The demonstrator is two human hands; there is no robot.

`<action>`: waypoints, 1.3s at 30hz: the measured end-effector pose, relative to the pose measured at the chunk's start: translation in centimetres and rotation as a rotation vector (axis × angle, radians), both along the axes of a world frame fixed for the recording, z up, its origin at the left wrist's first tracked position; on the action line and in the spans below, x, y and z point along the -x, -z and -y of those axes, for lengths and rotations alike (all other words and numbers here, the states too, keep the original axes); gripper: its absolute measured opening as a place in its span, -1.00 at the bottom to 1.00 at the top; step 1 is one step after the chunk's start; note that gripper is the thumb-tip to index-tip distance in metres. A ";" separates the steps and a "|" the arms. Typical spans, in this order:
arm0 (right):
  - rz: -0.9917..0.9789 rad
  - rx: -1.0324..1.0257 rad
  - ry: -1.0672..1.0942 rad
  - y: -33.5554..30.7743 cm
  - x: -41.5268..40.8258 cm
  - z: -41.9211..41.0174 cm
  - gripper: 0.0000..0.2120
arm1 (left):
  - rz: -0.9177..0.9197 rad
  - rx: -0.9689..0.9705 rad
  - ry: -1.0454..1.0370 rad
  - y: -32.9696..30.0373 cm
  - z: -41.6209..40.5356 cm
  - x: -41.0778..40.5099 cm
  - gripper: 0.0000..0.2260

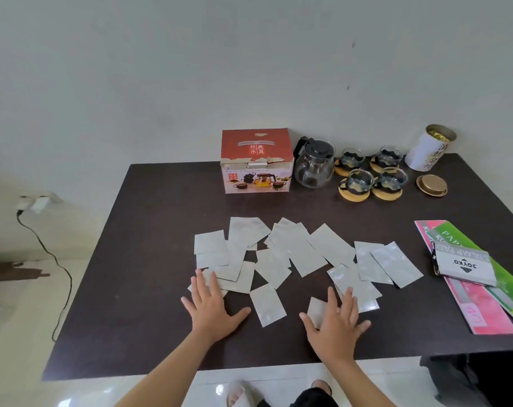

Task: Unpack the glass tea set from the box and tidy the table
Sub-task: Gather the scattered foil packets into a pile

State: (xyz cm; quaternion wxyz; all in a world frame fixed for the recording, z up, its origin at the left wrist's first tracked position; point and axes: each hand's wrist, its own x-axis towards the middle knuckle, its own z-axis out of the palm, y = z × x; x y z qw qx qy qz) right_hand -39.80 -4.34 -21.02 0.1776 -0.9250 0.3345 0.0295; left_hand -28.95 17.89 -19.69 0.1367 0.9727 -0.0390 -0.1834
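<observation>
A red tea-set box (256, 161) stands at the far edge of the dark table (149, 289). Right of it sit a glass teapot (314, 164) with a black lid and several glass cups (372, 174) on round wooden coasters. Several silver foil sachets (296, 254) lie scattered across the middle of the table. My left hand (211, 306) rests flat with fingers spread on the near left sachets. My right hand (336, 318) lies flat and spread over the near right sachets. Neither hand holds anything.
A white tin (428, 148) stands open at the far right, its gold lid (431, 185) beside it. Pink and green paper packs (484, 304) and a grey stamp-pad box (465, 265) lie at the right edge. A black cable (52, 259) runs down the floor on the left.
</observation>
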 end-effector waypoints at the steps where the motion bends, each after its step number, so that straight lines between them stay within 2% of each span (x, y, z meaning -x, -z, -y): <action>1: 0.000 -0.002 0.020 0.3 0.1 0.0 -0.14 | -0.012 0.000 -0.009 0.3 -0.1 0.2 0.12; 4: 0.024 -0.066 0.024 0.9 -0.4 -0.2 -0.11 | -0.022 -0.005 0.035 0.9 0.5 0.8 0.10; 7: 0.024 -0.086 -0.029 1.3 -1.6 -1.3 -0.19 | -0.026 0.063 0.086 1.1 2.4 1.4 0.06; 13: 0.249 -0.279 -0.184 0.4 -4.4 -1.0 -0.34 | 0.038 0.385 0.010 0.7 6.0 2.3 -0.01; 15: 0.303 -0.242 -0.123 0.2 -4.7 1.4 -0.40 | 0.090 0.341 -0.052 0.6 5.8 1.4 0.00; 17: 0.276 -0.162 -0.027 0.1 -4.9 5.2 -0.41 | 0.117 0.264 -0.108 0.5 5.1 0.0 0.05; 20: 0.112 -0.006 0.083 -0.1 -4.8 11.5 -0.36 | 0.153 0.183 -0.175 0.5 3.6 -2.0 0.12; 24: -0.063 0.027 0.154 0.1 -3.8 18.1 -0.31 | 0.117 0.107 -0.196 0.9 3.0 -3.9 0.05; 27: -0.114 0.031 0.101 0.8 -3.2 18.7 -0.36 | 0.104 0.046 -0.187 1.5 5.0 -3.2 -0.03; 31: -0.078 0.041 0.002 1.3 -3.7 14.5 -0.41 | 0.111 0.058 -0.196 1.9 11.0 0.0 -0.07; 34: -0.030 -0.016 -0.133 1.2 -4.9 11.2 -0.39 | 0.082 0.165 -0.200 1.7 15.1 1.4 -0.11; 37: 0.117 -0.136 -0.251 1.0 -5.9 9.9 -0.25 | 0.090 0.467 -0.278 1.3 17.2 1.5 -0.12; 39: 0.206 -0.204 -0.267 1.0 -5.9 10.1 -0.18 | 0.141 0.583 -0.309 1.1 17.0 1.3 -0.15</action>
